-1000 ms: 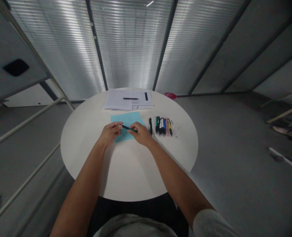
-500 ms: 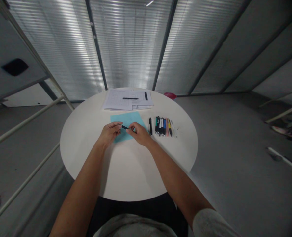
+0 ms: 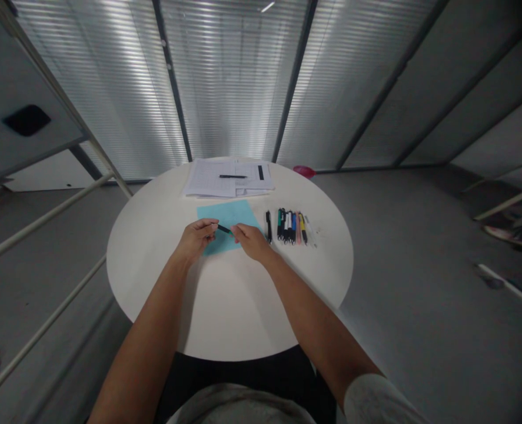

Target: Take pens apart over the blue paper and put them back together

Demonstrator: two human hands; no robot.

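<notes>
Above a light blue sheet [image 3: 223, 211], a dark pen [image 3: 223, 228] is held between both my hands. My left hand [image 3: 196, 237] pinches its left end with thumb and fingertips. At the other end, where a bit of green shows, the fingers of my right hand [image 3: 250, 240] are closed; that tip is hidden by them. Just right of my right hand a black pen [image 3: 268, 227] lies alone on the white table [image 3: 229, 306]. Beside it is a row of several pens [image 3: 292, 227] in green, black, white, blue, pink and yellow.
Printed papers [image 3: 210, 178] are stacked at the table's far side, with another black pen [image 3: 233, 176] on top. Behind the table stand glass panels with blinds [image 3: 234, 88]. A pink object [image 3: 303, 171] is on the floor past the edge. White metal rails [image 3: 44, 221] run along the left.
My right hand has slid a little to the right along the pen, and a green part now shows by its fingers. My left hand has stayed in place.
</notes>
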